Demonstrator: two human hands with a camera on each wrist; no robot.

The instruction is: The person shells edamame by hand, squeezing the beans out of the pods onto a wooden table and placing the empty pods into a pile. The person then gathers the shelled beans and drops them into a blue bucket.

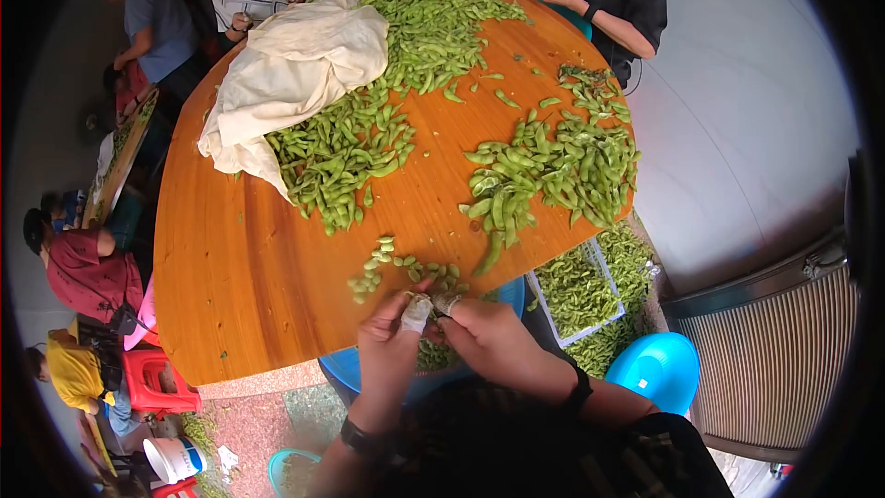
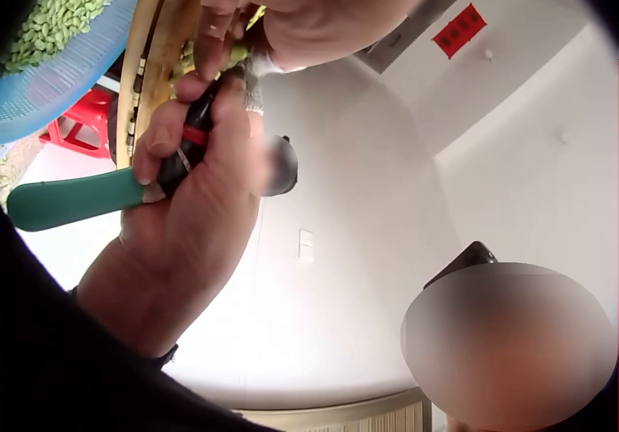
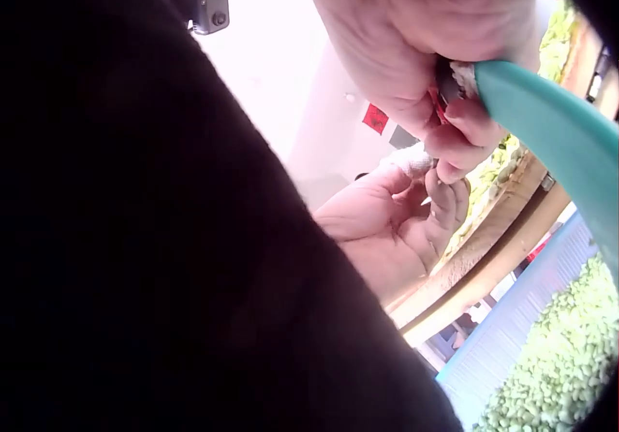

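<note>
My right hand (image 1: 493, 341) grips a green-handled tool (image 2: 77, 200) with a black, red-banded part under the fingers; the curved green handle (image 3: 551, 113) shows large in the right wrist view. Close beside it, my left hand (image 1: 383, 350), with a white wrap on its thumb (image 1: 417, 314), pinches a small green pod (image 2: 235, 57), partly hidden by fingers. Both hands meet over the table's near edge. Shelled green beans (image 1: 371, 275) lie just beyond them. Below, a blue basin (image 1: 346, 371) holds more beans (image 2: 63, 16).
Pods (image 1: 544, 166) lie heaped on the wooden table (image 1: 249, 286), some beside a cream cloth (image 1: 295, 55). Right of my body are a white crate (image 1: 604, 267) of pods and a blue basin (image 1: 654, 369). Several people sit or stand around; red stools (image 1: 157, 383) stand left.
</note>
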